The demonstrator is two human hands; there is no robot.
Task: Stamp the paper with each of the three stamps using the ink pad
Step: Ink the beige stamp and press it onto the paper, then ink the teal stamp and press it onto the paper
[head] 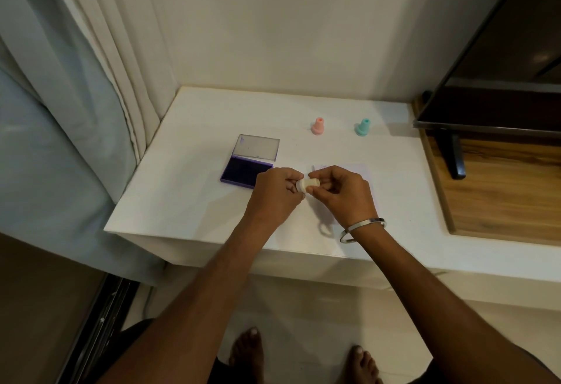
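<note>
In the head view, your left hand (274,194) and right hand (341,190) meet above the white table (188,201), and both pinch the cream stamp (308,184), which lies sideways between the fingertips, clear of the surface. The open ink pad (246,172) sits just left of your left hand, while the paper (362,171) lies partly hidden under your right hand. The pink stamp (317,126) and teal stamp (362,127) stand upright farther back, well apart from your hands.

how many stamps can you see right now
3. A pink stamp and a teal stamp stand upright at the back of the table. A cream stamp is held between the left hand and right hand, above the table's front.
</note>
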